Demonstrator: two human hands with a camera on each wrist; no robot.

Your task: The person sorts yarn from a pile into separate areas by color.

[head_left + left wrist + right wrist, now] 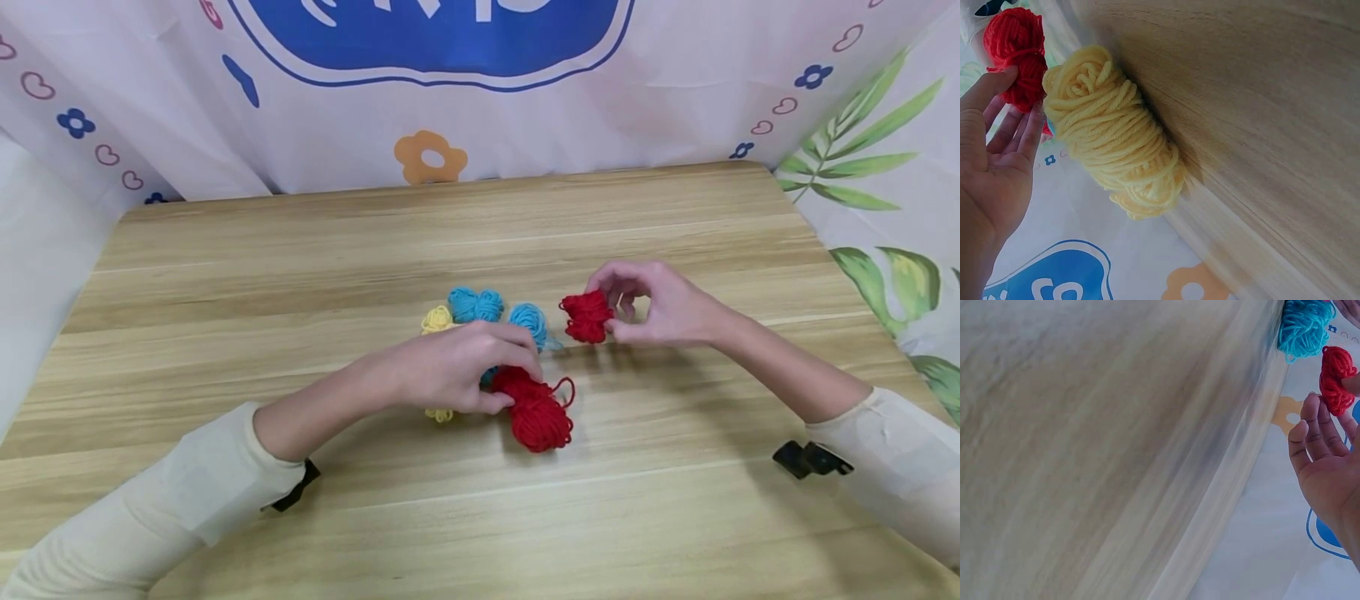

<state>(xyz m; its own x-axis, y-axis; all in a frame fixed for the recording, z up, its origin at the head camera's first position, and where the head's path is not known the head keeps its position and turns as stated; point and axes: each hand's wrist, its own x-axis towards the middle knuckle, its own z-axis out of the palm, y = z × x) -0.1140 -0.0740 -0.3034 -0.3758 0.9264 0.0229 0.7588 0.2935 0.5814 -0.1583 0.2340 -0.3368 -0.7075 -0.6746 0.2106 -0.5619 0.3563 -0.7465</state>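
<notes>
In the head view my left hand (472,362) grips a bundle of red yarn (542,417), with a loose loop standing out at its right side. To the right, my right hand (652,304) pinches a smaller red yarn bundle (587,317) between thumb and fingers. Behind the left hand lie a blue yarn bundle (477,305) and a second blue bundle (529,323). Yellow yarn (437,320) shows above and below that hand, which hides its middle. The left wrist view gives the yellow yarn bundle (1116,131) up close, wound lengthwise, beside the held red one.
The wooden table (637,517) reaches back to a white printed cloth (330,142) hanging along its far edge. A leaf-patterned cloth (900,275) hangs at the right. A black wrist piece (812,460) sits under the right sleeve.
</notes>
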